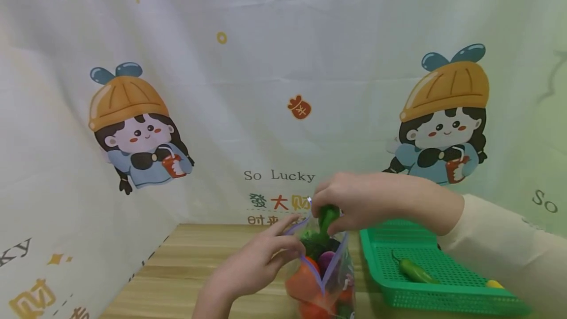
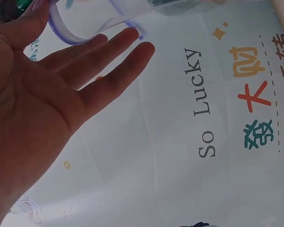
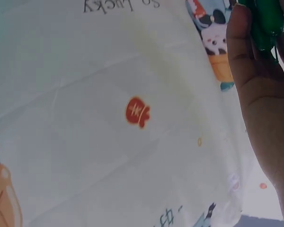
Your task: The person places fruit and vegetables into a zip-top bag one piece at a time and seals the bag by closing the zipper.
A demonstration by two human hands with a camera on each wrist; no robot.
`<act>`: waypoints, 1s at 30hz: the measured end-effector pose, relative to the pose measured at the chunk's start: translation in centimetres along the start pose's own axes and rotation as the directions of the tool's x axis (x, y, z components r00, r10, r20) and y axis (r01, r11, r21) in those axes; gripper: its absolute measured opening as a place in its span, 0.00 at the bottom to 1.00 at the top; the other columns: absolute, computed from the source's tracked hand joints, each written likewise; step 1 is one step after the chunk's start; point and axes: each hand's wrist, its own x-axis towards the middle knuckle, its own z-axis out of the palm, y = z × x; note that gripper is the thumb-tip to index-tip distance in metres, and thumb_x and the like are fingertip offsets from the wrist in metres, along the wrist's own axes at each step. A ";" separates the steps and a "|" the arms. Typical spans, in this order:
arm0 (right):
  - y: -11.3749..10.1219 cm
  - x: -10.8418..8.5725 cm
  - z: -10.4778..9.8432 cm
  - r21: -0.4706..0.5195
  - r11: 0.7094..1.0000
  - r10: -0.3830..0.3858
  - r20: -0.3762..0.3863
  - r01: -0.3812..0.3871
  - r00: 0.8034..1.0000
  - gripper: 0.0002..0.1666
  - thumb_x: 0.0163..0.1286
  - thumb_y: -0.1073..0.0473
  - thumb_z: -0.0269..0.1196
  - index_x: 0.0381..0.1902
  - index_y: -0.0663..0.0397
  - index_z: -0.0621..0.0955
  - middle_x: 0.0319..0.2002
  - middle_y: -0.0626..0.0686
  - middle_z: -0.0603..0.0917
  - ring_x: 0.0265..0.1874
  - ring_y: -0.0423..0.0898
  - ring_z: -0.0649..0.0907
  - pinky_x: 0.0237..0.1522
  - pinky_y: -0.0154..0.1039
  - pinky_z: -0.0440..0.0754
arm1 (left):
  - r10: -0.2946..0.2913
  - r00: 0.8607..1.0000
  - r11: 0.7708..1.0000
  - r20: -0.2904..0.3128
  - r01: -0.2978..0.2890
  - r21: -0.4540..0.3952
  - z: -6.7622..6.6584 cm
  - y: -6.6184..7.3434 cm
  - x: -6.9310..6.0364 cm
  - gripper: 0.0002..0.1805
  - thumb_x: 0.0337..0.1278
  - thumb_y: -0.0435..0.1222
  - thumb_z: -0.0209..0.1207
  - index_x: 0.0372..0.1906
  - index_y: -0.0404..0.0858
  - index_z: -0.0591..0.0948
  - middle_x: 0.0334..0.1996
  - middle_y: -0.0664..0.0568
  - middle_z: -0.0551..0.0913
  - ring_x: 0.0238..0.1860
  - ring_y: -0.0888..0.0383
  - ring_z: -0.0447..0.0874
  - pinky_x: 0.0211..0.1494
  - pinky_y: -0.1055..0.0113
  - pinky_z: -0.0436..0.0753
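Note:
A clear zip bag [image 1: 345, 287] with a purple-edged mouth stands on the table, holding an orange-red vegetable [image 1: 303, 282], a purple one [image 1: 326, 261] and leafy greens [image 1: 312, 242]. My left hand [image 1: 257, 262] holds the bag's rim at its left side; in the left wrist view several fingers [image 2: 118, 71] stretch out straight beside the rim. Above the mouth, my right hand [image 1: 350, 201] grips a green pepper [image 1: 328, 218] from the top, its lower end reaching into the opening. The right wrist view shows its glossy green skin [image 3: 267, 21] between the thumb and fingers.
To the right of the bag sits a green plastic basket [image 1: 443, 299] with a long green chili [image 1: 414, 271] and a yellow item [image 1: 493, 284], partly behind the right sleeve [image 1: 500, 245]. The wooden tabletop [image 1: 177, 270] ends at a printed cloth backdrop [image 1: 248, 127].

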 end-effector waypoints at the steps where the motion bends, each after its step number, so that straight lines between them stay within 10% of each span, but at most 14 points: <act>1: -0.3 0.4 0.3 -0.006 1.000 0.019 0.034 -0.019 0.999 0.09 0.70 0.58 0.74 0.46 0.46 0.87 0.44 0.41 0.86 0.39 0.34 0.83 0.44 0.31 0.85 | -0.001 1.000 1.000 -0.005 0.001 0.004 0.0 0.0 0.0 0.07 0.79 0.40 0.59 0.44 0.52 0.87 0.81 0.43 0.67 0.81 0.41 0.69 0.74 0.45 0.80; 8: -1.2 2.7 2.0 0.004 0.972 0.224 0.310 -0.237 0.924 0.16 0.65 0.51 0.78 0.49 0.45 0.88 0.43 0.41 0.89 0.40 0.35 0.83 0.47 0.36 0.86 | 0.024 0.999 1.000 -0.032 -0.024 0.007 0.1 0.2 0.0 0.07 0.78 0.38 0.59 0.44 0.51 0.87 0.79 0.45 0.72 0.76 0.43 0.76 0.74 0.48 0.80; 14: -0.8 3.6 3.5 0.014 0.959 0.258 0.364 -0.283 0.895 0.15 0.67 0.52 0.77 0.49 0.48 0.89 0.42 0.42 0.90 0.38 0.35 0.84 0.46 0.35 0.86 | 0.060 0.997 0.998 -0.045 -0.058 0.034 0.2 0.2 0.2 0.06 0.78 0.39 0.60 0.44 0.51 0.86 0.78 0.46 0.73 0.76 0.44 0.76 0.73 0.51 0.82; 20: -0.4 3.2 3.6 0.054 0.967 0.220 0.328 -0.250 0.919 0.13 0.72 0.54 0.72 0.51 0.51 0.89 0.38 0.43 0.91 0.35 0.34 0.85 0.43 0.34 0.86 | 0.069 0.997 0.997 -0.032 -0.068 0.025 0.1 0.2 0.5 0.06 0.78 0.39 0.59 0.44 0.50 0.86 0.79 0.46 0.72 0.78 0.44 0.74 0.73 0.50 0.82; 25: 1.1 2.5 2.6 0.001 0.977 0.212 0.171 -0.215 0.962 0.08 0.76 0.55 0.67 0.47 0.52 0.87 0.36 0.45 0.87 0.32 0.37 0.82 0.40 0.36 0.84 | 0.064 0.998 0.998 -0.020 -0.063 0.015 0.0 0.3 0.5 0.07 0.79 0.38 0.58 0.45 0.50 0.86 0.80 0.46 0.71 0.77 0.43 0.74 0.71 0.52 0.84; 30: 3.8 1.5 1.8 -0.084 0.959 0.274 0.037 -0.271 0.961 0.09 0.81 0.61 0.59 0.36 0.49 0.80 0.29 0.46 0.79 0.25 0.39 0.74 0.32 0.35 0.73 | 0.059 0.998 0.998 -0.011 -0.059 0.008 0.0 0.2 0.3 0.07 0.80 0.37 0.58 0.46 0.49 0.86 0.80 0.45 0.70 0.76 0.43 0.77 0.69 0.54 0.85</act>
